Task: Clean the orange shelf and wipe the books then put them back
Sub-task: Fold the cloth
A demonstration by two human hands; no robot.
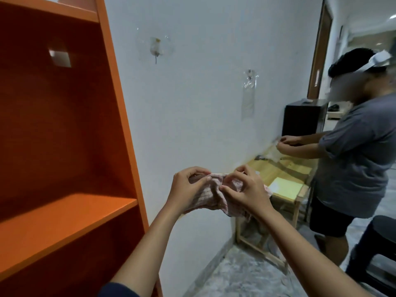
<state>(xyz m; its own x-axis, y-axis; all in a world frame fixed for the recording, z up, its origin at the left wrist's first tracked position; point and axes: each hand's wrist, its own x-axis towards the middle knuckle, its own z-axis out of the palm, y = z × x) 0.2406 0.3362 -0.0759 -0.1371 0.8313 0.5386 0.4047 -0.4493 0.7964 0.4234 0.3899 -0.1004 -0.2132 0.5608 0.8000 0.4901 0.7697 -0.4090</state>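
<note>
Head view, nearest: two bare forearms reach up from the bottom edge, a dark sleeve showing at the left elbow.
Left hand [188,189]: fingers curled, thumb and fingertips pinching the left part of the cloth [206,197].
Right hand [246,189]: fingers bent, thumb and forefinger pinching the cloth's right part; the other fingers are arched above it.
Cloth: pale, checked and bunched, held in the air between both hands, with a fold hanging under the right wrist.
Orange shelf [64,221]: fills the left side, just left of the hands and apart from them. One board lies bare at hand height; a small square hole shows in the back panel above.
Wall [203,114]: white, behind the hands, carrying a clear hook [157,48] and a clear plastic sleeve [248,95].
Wooden table [297,168]: right of the hands and farther off, against the wall, with a yellow sheet [285,187] on top.
Other person [360,157]: grey shirt, far right, standing at the table with both hands raised over it.
Black box [302,118]: beyond the table, by the wall.
Dark stool [381,243]: near right edge, on the mottled floor [242,273].
</note>
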